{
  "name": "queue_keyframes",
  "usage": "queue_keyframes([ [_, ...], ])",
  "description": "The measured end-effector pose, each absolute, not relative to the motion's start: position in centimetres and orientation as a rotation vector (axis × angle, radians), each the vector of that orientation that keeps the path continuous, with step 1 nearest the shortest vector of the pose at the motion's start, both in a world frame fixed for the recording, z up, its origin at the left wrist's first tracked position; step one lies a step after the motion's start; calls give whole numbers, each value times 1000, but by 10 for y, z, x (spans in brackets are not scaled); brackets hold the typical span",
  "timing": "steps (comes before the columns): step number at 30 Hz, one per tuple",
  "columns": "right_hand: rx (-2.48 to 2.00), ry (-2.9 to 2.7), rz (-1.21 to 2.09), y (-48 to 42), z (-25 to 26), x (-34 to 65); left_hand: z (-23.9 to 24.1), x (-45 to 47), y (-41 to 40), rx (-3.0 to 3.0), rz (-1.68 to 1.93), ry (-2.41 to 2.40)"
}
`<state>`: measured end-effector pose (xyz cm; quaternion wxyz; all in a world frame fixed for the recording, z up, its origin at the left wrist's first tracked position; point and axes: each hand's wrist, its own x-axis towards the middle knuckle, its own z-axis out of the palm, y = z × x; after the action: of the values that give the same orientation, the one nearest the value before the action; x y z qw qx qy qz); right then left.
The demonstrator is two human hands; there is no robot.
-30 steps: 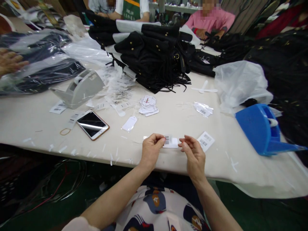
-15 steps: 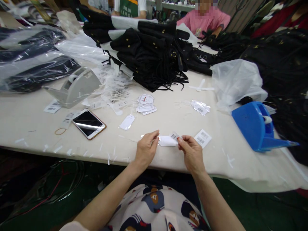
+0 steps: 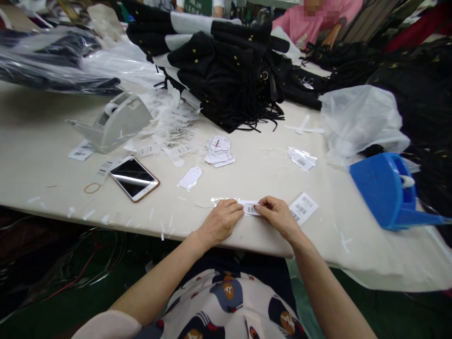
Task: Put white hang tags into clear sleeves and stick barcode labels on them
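Note:
A white hang tag [image 3: 246,204] lies on the table near its front edge, between my two hands. My left hand [image 3: 222,220] holds its left end down, fingers together over it. With thumb and forefinger pinched, my right hand [image 3: 278,215] grips a small barcode sticker [image 3: 251,210], which lies over the tag's right part. Whether the sticker adheres cannot be made out. Just right of that hand is a sheet of barcode stickers [image 3: 304,207]. Another white tag [image 3: 190,178] lies farther left, by a small pile of tags [image 3: 219,153].
A phone [image 3: 134,179] and a grey tape dispenser [image 3: 123,117] stand left; a blue dispenser [image 3: 383,188] stands right. Black fringed bags [image 3: 226,70] are piled at the back. A clear plastic bag [image 3: 363,117] and barcoded tags [image 3: 302,159] lie right. A person in pink [image 3: 339,19] sits opposite.
My right hand has brought the barcode sticker left and down onto the tag. My left hand has flattened over the tag's left end. The whole view has shifted slightly.

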<state>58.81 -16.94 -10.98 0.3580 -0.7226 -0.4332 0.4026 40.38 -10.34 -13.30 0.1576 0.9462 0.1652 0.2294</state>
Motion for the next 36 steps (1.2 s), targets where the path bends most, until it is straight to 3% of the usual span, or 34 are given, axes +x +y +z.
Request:
queue_keyframes([
  [14,-1922,-1062,1168,-160,-102,588,-130,403,-103,2705,636,493],
  [36,-2324,-1442,503,-161,-106,583,-125,406,-105,2917,471,424],
])
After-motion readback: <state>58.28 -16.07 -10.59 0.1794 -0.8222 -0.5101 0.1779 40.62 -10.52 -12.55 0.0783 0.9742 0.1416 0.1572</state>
